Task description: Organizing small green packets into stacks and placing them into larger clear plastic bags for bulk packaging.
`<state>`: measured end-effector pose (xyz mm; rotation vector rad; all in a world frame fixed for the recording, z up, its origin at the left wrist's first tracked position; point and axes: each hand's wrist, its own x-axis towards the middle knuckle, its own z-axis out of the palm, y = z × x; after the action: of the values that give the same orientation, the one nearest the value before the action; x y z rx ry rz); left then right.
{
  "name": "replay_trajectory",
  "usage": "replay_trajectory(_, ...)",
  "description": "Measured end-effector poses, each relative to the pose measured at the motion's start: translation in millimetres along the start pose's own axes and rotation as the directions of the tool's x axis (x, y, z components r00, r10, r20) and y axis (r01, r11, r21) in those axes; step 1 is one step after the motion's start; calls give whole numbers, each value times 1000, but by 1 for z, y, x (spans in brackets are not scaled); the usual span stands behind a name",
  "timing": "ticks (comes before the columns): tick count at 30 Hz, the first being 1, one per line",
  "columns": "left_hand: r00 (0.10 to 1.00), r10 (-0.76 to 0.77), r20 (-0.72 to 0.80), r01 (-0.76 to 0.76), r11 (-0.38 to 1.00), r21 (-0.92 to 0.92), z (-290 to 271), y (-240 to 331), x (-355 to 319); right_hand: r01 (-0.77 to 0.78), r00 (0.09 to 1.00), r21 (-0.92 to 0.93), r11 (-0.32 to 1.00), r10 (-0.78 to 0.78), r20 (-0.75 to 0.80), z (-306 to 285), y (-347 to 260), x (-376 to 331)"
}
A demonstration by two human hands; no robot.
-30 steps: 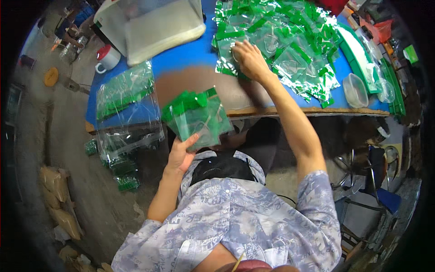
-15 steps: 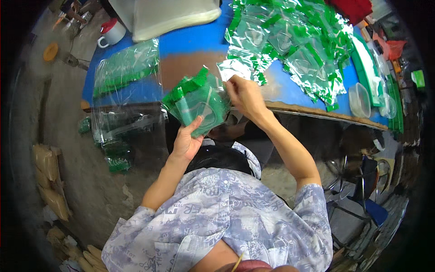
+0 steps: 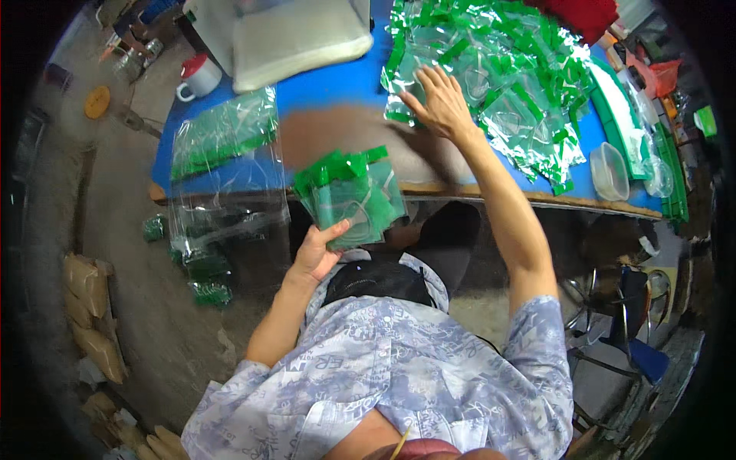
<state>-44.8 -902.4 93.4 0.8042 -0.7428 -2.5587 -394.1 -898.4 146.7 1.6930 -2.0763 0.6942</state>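
Note:
My left hand [image 3: 318, 249] is closed on a fanned stack of small clear plastic packets [image 3: 353, 199] with green top bands, thumb on top. The stack hangs just in front of the table's near edge. My right hand [image 3: 445, 103] has its fingers spread, palm down, over the near left side of a large pile of similar green-banded packets [image 3: 514, 69]. Whether its fingertips touch the pile I cannot tell. Left of the stack, a large clear bag [image 3: 226, 138] with green-banded packets in it lies on the table and hangs over the edge.
The blue table [image 3: 314, 77] has a worn brown patch. At the back lie whitish plastic sheets [image 3: 303, 46] beside a white mug [image 3: 201, 75] with a red top. A clear plastic tub [image 3: 609, 170] and a green tray [image 3: 613, 107] stand at the right. A chair [image 3: 644, 356] is at lower right.
My right hand has let go of a packet near the stack and moved up and right to the pile, fingers spreading. The stack in my left hand has shifted slightly right and down.

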Motion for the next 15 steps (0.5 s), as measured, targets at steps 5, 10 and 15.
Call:
replay_trajectory(5,999,32,-32,-36,989,-144,-13,-6,-11,58,901,24,998,-62,430,-20,-37,-26)
replay_trajectory(10,1000,31,0,-30,980,-198,-9,-5,-13,2,973,167,986,-40,226,-24,-71,-75)
replay_trajectory(15,992,80,-101,-100,973,-208,-3,-10,-10,74,906,504,860,-270,326,-33,-121,-77)
